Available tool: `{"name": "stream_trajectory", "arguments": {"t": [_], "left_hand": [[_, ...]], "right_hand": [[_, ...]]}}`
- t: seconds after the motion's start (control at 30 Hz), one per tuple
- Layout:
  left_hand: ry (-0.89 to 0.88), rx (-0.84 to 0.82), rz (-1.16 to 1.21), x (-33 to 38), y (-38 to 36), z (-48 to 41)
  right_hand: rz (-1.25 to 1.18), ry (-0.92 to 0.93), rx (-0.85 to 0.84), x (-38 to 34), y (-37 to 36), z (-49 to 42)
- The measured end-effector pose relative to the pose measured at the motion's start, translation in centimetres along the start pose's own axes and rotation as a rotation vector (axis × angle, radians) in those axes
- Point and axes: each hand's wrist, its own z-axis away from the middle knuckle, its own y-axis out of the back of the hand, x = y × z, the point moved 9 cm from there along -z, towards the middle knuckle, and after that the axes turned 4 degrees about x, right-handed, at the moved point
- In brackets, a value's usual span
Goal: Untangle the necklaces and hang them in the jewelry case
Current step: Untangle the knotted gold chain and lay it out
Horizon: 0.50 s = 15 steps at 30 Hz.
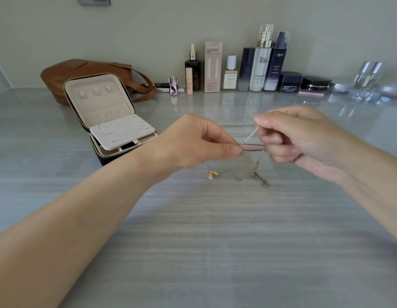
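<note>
Above the grey table, my left hand (199, 143) pinches a small ring at one end of a red cord necklace (253, 147). My right hand (302, 138) pinches a thin silver chain (251, 135) and holds the red cord's other end. The chain crosses the cord between my hands. More silver chain (236, 124) lies stretched on the table behind them. Below my hands lie a gold pendant (212, 174) and dangling silver chain ends with clasps (261, 178). The dark jewelry case (108, 121) stands open at the left, its beige lid upright and a beige insert tray across its top.
A brown leather bag (86, 72) lies behind the case. A row of cosmetic bottles, jars and a pink box (213, 66) lines the back wall. Clear acrylic items (369, 85) sit at the far right.
</note>
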Motion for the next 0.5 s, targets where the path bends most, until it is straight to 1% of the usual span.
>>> {"name": "stream_trajectory", "arguments": {"t": [0.13, 0.2, 0.4, 0.5], "left_hand": [[-0.004, 0.005, -0.006, 0.10, 0.34, -0.09], [-0.008, 0.006, -0.013, 0.05, 0.45, -0.19], [-0.009, -0.020, -0.047, -0.09, 0.19, -0.25], [-0.002, -0.007, -0.052, -0.15, 0.36, -0.28]], "right_hand": [[0.103, 0.010, -0.063, -0.30, -0.68, 0.44], [0.120, 0.006, -0.068, -0.31, -0.68, 0.50], [0.066, -0.002, -0.030, -0.38, -0.17, 0.34], [0.050, -0.010, -0.017, -0.29, 0.08, 0.23]]}}
